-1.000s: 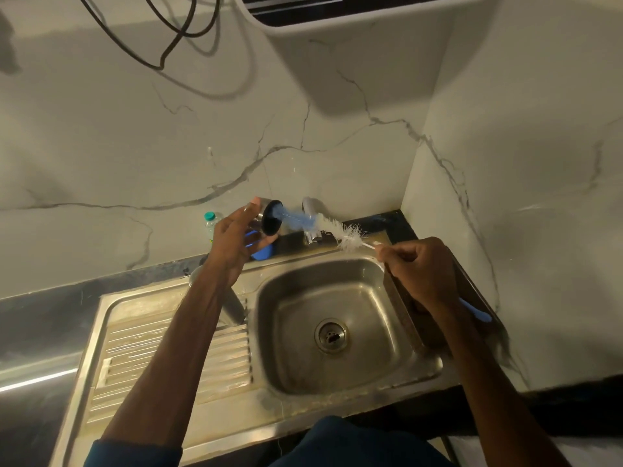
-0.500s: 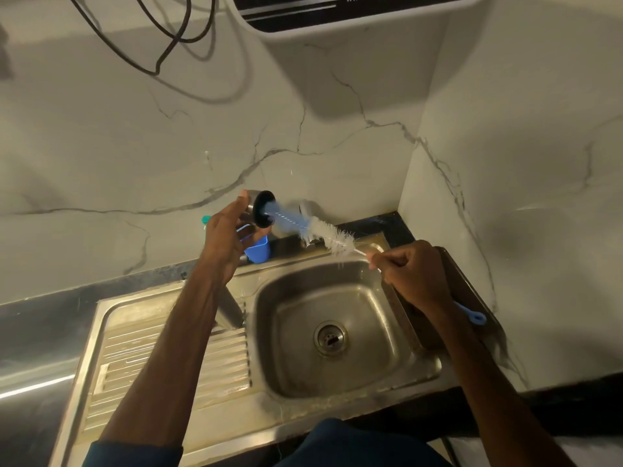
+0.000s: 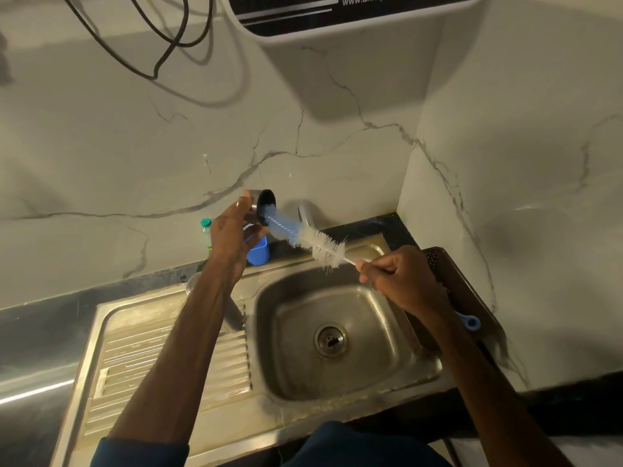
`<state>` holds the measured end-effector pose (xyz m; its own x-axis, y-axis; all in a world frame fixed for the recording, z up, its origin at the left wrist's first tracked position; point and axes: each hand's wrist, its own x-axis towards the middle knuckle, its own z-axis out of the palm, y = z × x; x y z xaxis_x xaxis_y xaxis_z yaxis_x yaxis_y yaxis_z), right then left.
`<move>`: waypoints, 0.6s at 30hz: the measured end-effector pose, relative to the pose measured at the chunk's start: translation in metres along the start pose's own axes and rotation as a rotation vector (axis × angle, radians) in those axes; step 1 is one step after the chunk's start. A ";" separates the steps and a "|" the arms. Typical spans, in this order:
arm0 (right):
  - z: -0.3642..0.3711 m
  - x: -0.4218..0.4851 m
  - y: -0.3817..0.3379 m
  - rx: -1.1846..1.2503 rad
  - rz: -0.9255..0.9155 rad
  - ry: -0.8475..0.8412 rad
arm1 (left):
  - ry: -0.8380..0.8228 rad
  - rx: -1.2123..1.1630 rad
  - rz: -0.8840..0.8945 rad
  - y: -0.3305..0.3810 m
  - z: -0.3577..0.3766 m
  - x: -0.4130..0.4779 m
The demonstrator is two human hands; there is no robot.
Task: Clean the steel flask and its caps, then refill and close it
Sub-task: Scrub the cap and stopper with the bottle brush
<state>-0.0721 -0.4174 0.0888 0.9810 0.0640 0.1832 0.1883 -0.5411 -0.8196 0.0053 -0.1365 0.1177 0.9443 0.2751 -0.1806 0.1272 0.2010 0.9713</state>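
1. Since a second ago the right hand (image 3: 401,281) has moved left, and the blue tip of the bottle brush (image 3: 303,235) sits deeper inside the steel cap (image 3: 259,205).
2. Nearest, both forearms reach out over the sink (image 3: 428,369). Clock directions are taken from its drain (image 3: 330,340).
3. At nine o'clock a steel flask (image 3: 233,316) stands on the drainboard by the basin's left rim, mostly hidden behind the left forearm.
4. At two o'clock the right hand's fingers are curled together. They pinch the brush's thin wire stem just behind the white bristles, and the blue handle loop sticks out past the wrist at three o'clock.
5. Between ten and eleven o'clock the left hand (image 3: 232,237) is raised above the sink's rear edge. Its thumb and fingers are wrapped round the cap, whose dark mouth faces right onto the brush.
6. Just behind that hand is a blue cup (image 3: 259,252), with a small green-capped bottle (image 3: 206,230) to its left at ten o'clock.
7. At twelve o'clock the tap (image 3: 305,210) stands against the marble wall.
8. Farthest, a white appliance (image 3: 354,25) and black cables (image 3: 168,38) hang on the wall.
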 end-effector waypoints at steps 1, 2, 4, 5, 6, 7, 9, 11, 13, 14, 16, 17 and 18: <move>-0.002 0.001 0.000 0.002 0.010 0.003 | -0.008 0.009 0.007 0.000 0.001 0.000; -0.002 0.002 -0.001 0.002 0.010 0.002 | -0.026 0.028 0.016 -0.002 0.003 -0.001; -0.002 0.001 -0.007 -0.002 -0.022 -0.011 | -0.049 0.058 0.038 -0.006 0.008 -0.002; -0.002 0.000 -0.010 -0.001 -0.044 -0.026 | -0.041 0.061 0.052 -0.006 0.008 -0.002; -0.004 -0.001 -0.011 0.009 -0.059 -0.046 | -0.025 0.067 0.066 -0.006 0.006 0.000; -0.007 -0.002 -0.012 0.028 -0.058 -0.062 | -0.009 0.075 0.075 -0.006 0.004 0.003; -0.011 -0.001 -0.010 0.067 -0.031 -0.058 | -0.008 0.084 0.071 -0.007 0.003 0.004; -0.010 0.000 -0.010 0.079 -0.003 -0.050 | -0.034 0.086 0.063 -0.012 0.007 -0.001; -0.007 -0.001 -0.011 0.120 0.016 -0.085 | -0.014 0.080 0.061 -0.014 0.009 -0.002; -0.008 -0.004 -0.011 0.157 0.023 -0.112 | 0.008 0.077 0.069 -0.014 0.006 0.001; -0.011 -0.006 -0.009 0.208 0.046 -0.153 | 0.038 0.084 0.069 -0.013 -0.001 0.006; -0.011 -0.006 -0.007 0.220 0.055 -0.163 | 0.032 0.091 0.064 -0.014 -0.002 0.007; -0.010 -0.005 -0.007 0.227 0.058 -0.171 | 0.012 0.101 0.064 -0.015 -0.001 0.004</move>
<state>-0.0787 -0.4221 0.0989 0.9803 0.1899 0.0543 0.1188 -0.3473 -0.9302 0.0069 -0.1379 0.1020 0.9477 0.2960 -0.1190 0.0974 0.0867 0.9915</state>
